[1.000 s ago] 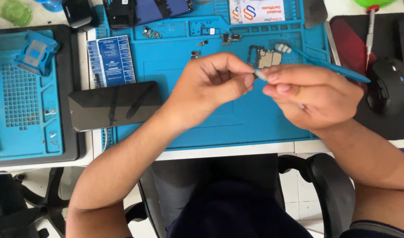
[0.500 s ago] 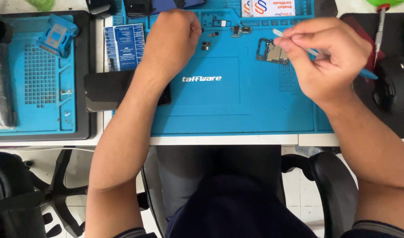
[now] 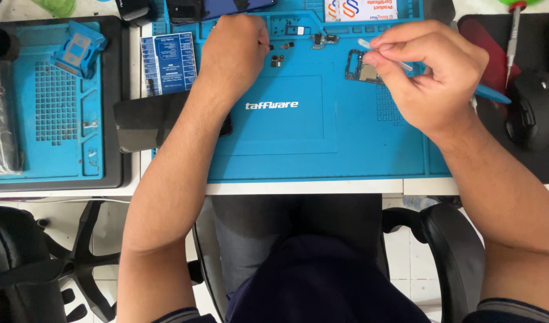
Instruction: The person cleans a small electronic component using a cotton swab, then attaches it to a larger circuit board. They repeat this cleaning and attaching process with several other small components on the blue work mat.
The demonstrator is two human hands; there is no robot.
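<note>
We count two hands at work over one large blue work mat (image 3: 298, 149). The left hand (image 3: 235, 51) sits at the mat's far edge, fingers curled downward; a thin dark tip sticks out beside them toward the small parts, but the fingertips are under the knuckles — we cannot tell whether they pinch anything. The right hand (image 3: 433, 75) is near the mat's far right corner, thumb and forefinger pinched on one thin pale blue tool (image 3: 394, 57), whose tip reaches out to the left; its blue tail shows beyond the hand to the right.

One small circuit board (image 3: 359, 67) lies on the mat just under that tool, its right part covered by the fingers. About four tiny loose parts (image 3: 278, 58) lie between the two hands along the far edge — too small to identify.

A second, smaller blue mat (image 3: 53, 113) lies on a dark tray at the desk's left edge, with one blue holder (image 3: 78, 48) at its far corner. One dark phone body (image 3: 146, 119) rests between the mats, partly under the left forearm. One blue card (image 3: 168, 63) lies beyond it. One black mouse (image 3: 535, 107) sits at the right edge, one red-handled screwdriver (image 3: 513, 30) beyond it, cut off at the top.
</note>
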